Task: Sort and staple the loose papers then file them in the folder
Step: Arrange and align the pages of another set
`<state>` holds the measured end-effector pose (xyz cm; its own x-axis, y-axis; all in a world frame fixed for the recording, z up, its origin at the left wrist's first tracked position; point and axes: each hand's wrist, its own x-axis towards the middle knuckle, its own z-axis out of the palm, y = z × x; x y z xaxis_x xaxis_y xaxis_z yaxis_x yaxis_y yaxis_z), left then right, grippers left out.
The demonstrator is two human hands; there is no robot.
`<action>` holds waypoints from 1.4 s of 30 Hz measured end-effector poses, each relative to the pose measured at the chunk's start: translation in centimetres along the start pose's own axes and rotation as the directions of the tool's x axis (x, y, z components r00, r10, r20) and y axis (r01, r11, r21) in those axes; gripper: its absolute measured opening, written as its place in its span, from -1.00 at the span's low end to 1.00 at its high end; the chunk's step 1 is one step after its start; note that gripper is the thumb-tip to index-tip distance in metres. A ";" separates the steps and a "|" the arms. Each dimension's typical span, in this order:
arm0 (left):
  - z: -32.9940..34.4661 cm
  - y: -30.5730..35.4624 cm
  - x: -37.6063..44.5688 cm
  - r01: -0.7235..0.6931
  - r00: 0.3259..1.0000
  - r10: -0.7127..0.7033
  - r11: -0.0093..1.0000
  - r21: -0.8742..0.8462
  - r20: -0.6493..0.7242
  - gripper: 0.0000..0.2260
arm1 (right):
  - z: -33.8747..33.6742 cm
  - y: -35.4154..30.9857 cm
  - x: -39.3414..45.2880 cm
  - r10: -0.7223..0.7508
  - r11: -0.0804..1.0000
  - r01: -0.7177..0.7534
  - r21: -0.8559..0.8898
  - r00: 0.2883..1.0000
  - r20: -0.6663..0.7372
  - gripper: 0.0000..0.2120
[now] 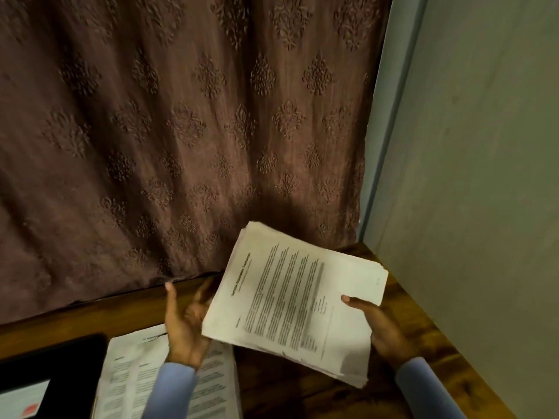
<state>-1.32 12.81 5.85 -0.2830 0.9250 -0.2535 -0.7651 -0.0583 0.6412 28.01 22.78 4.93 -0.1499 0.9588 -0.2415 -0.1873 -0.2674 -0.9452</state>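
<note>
Brown fabric curtain (181,131) with embossed damask motifs, white printed paper stack (296,300) with black text, dark wood-grain table (402,300), light blue sleeves (174,391), grey-green wall (484,176)

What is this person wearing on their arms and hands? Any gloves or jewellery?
Both hands, left hand and right hand, are bare: no gloves, and no rings or watch show. Each forearm is covered by a light blue long sleeve ending at the wrist, plain, with no visible pattern or markings.
</note>
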 end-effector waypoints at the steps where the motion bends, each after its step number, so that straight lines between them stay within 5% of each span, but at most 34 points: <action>1: -0.2 0.7 0.2 0.056 0.997 -0.061 0.993 0.102 0.052 -0.31 | -0.3 -0.3 -0.1 -0.021 0.999 0.021 -0.035 1.000 0.008 -0.72; 3: 0.4 0.8 0.5 0.102 0.988 -0.139 0.915 0.389 0.068 -0.48 | -0.5 -0.6 -0.4 -0.057 0.993 0.058 -0.098 0.998 0.013 -0.73; 6: 1.6 -0.3 0.9 -0.013 0.999 -0.016 0.780 0.625 0.039 -0.53 | -0.1 -0.8 -0.8 -0.116 0.976 0.123 -0.180 0.992 0.046 -0.71; 9: 1.7 -1.3 1.0 -0.092 0.996 0.083 0.805 0.586 0.042 -0.49 | 0.1 -1.3 -1.7 -0.192 0.963 0.197 -0.182 0.980 0.048 -0.66; 13: 1.2 -2.5 0.2 -0.156 0.987 0.141 0.755 0.637 0.074 -0.43 | -0.7 -1.8 -2.8 -0.233 0.951 0.251 -0.180 0.965 0.118 -0.15; 17: 0.7 -3.7 0.1 -0.140 0.986 0.166 0.687 0.713 0.034 -0.50 | -1.0 -1.7 -3.1 -0.254 0.939 0.286 -0.193 0.951 0.177 -0.06; 21: 2.1 -4.3 0.0 -0.108 0.981 0.191 0.714 0.691 -0.044 -0.72 | -1.1 -1.4 -2.3 -0.190 0.949 0.223 -0.225 0.969 0.157 -0.15; 27: 2.5 -4.3 -0.1 -0.127 0.974 0.220 0.735 0.666 -0.057 -0.48 | -0.9 -1.5 -2.0 -0.296 0.925 0.314 -0.212 0.948 0.115 -0.20; 34: 2.2 -6.0 -0.7 -0.115 0.981 0.186 0.776 0.620 -0.051 -0.70 | -1.6 0.0 -2.3 -0.225 0.939 0.251 -0.234 0.965 0.133 -0.41; 42: 1.1 -6.2 -0.5 -0.123 0.986 0.167 0.741 0.660 -0.003 -0.77 | -2.7 0.3 -2.0 -0.230 0.941 0.250 -0.230 0.967 0.110 -0.17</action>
<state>4.21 13.15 2.85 -0.4085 0.9011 -0.1453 -0.1506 0.0904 0.9844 30.89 21.06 4.57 -0.2088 0.9779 0.0077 0.0102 0.0101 -0.9999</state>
